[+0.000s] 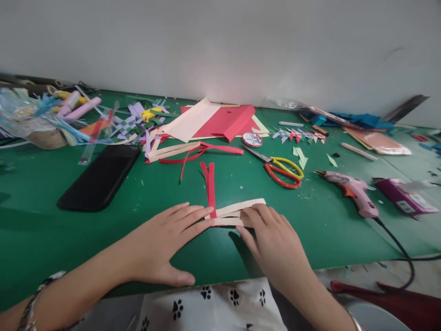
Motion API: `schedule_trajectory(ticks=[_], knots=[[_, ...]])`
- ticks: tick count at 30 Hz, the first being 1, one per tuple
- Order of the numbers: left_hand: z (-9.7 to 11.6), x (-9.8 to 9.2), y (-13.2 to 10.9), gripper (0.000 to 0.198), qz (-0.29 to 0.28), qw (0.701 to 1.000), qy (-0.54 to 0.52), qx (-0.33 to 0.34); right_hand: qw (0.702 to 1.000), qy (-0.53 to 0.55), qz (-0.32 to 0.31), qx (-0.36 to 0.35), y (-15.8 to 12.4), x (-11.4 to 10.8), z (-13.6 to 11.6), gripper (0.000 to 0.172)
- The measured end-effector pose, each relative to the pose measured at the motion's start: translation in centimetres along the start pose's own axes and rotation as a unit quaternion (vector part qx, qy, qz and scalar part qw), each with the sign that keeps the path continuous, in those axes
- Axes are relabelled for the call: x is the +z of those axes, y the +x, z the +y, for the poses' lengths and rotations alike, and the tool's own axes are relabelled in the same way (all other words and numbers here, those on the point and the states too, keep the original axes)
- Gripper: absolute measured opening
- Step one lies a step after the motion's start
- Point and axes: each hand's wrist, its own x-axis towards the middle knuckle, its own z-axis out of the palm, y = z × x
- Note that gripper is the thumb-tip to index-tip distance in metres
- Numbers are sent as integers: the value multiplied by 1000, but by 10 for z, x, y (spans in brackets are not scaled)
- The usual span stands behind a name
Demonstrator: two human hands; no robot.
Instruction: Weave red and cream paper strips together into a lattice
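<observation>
Red paper strips (212, 191) stand away from me, crossing the left end of several cream paper strips (246, 204) on the table in front of me. My left hand (160, 243) lies flat with its fingers stretched out, its fingertips pressing on the crossing of the strips. The thumb is spread toward me. On the other side, my right hand (277, 239) pinches the cream strips near their right end between thumb and fingers. Part of those strips is hidden under its fingers.
Scissors (282, 172), a pink glue gun (351, 189) and a purple box (404, 195) are to the right. A black phone (99, 177) lies on the left. Red paper sheets (223, 122), loose strips and woven paper pieces (127, 126) fill the back of the green table (165, 186).
</observation>
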Motion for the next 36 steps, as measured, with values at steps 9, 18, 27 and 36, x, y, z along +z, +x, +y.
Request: schedule_trajectory(ticks=[9, 18, 27, 36], knots=[[-1, -2, 0, 78, 18, 1000, 11, 20, 996, 51, 21, 73, 2, 11, -11, 21], [0, -2, 2, 79, 0, 1000, 19, 16, 980, 166, -93, 62, 19, -1, 6, 25], [1, -3, 3, 79, -25, 999, 33, 12, 978, 156, -139, 15, 30, -4, 14, 22], [2, -3, 3, 84, -39, 999, 32, -4, 984, 95, -139, -59, 34, -1, 23, 21]])
